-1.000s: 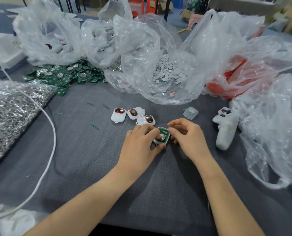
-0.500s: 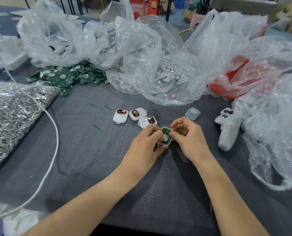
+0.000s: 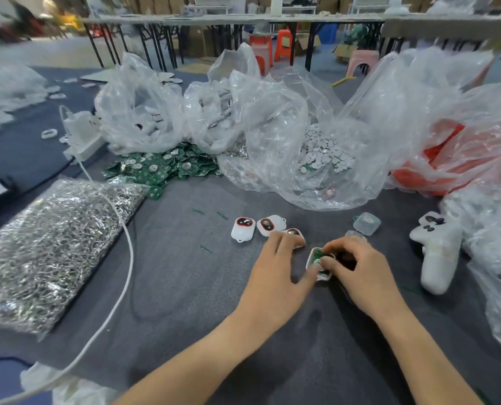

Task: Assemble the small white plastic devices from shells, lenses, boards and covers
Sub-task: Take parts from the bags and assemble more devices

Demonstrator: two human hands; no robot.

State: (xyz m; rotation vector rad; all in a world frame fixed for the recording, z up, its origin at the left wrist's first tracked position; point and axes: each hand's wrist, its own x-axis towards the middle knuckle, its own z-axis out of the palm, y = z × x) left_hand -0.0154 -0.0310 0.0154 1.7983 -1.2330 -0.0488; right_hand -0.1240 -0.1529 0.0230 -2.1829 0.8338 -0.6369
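Open shell (image 3: 320, 276): white, rounded-square, cavity up, on the desk (image 3: 185, 287) right of centre. Green board (image 3: 318, 254) sits inside it, with a round metal contact visible. The curled fingertips of the right hand (image 3: 360, 270) pinch the board and hide part of it. The thumb of the left hand (image 3: 275, 267) touches the shell's near-left edge.

Three white devices with red-rimmed dark lenses lie face up in a row just behind: left device (image 3: 243, 229), middle device (image 3: 268, 225), and right device (image 3: 298, 235), which is half under the left fingers.

Clear cover (image 3: 366, 223) lies behind and to the right. Loose board pile (image 3: 167, 166) lies at far left rear.
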